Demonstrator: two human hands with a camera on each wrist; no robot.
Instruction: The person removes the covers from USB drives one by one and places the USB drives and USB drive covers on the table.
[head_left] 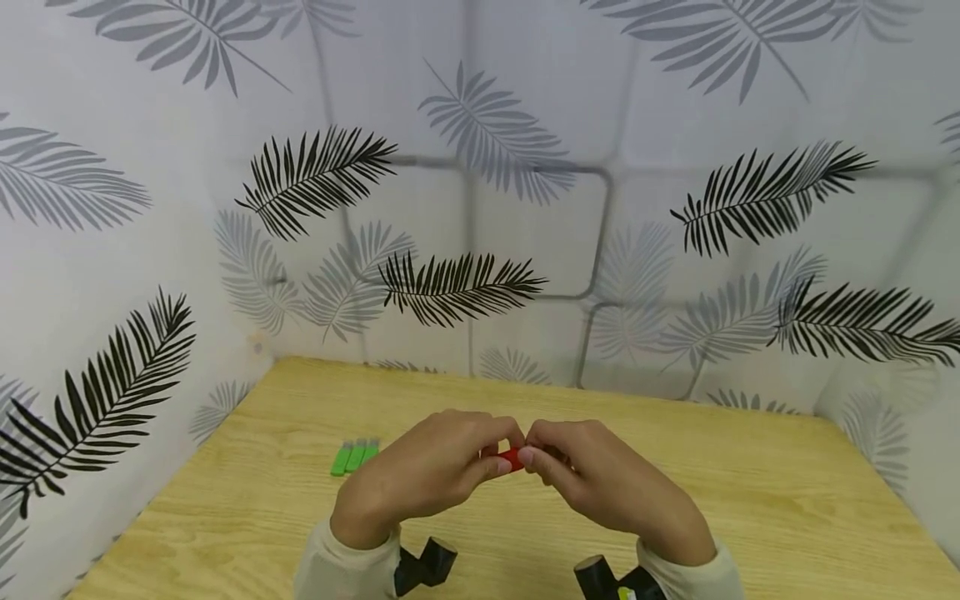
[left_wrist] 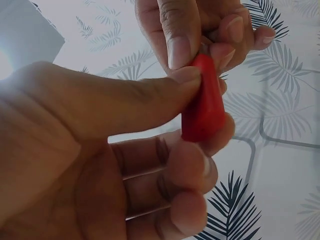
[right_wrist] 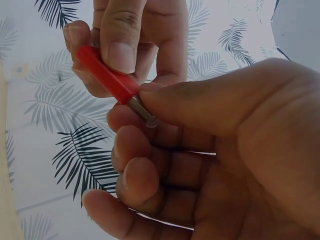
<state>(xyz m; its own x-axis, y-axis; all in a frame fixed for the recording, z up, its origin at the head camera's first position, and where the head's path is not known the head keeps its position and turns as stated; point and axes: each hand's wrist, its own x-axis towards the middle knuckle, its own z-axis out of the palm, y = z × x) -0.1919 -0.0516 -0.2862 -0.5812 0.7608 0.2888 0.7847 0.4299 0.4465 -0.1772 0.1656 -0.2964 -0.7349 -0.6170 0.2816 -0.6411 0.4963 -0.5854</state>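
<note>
Both hands meet over the table, at the lower middle of the head view. Between them is a small red stick (head_left: 513, 459) with a smooth body, a metal-looking neck and a clear tip; its exact kind is unclear. My left hand (head_left: 423, 462) pinches the red body between thumb and forefinger, as the left wrist view confirms on the red stick (left_wrist: 206, 107). With its thumb and forefinger my right hand (head_left: 611, 479) pinches the metal end, seen below the red part in the right wrist view. The other right fingers (right_wrist: 137, 180) are loosely curled.
Several green sticks (head_left: 355, 457) with greyish ends lie side by side on the wooden table (head_left: 750, 492), left of the hands. A white curtain (head_left: 525, 225) with leaf prints hangs behind the table and along its sides.
</note>
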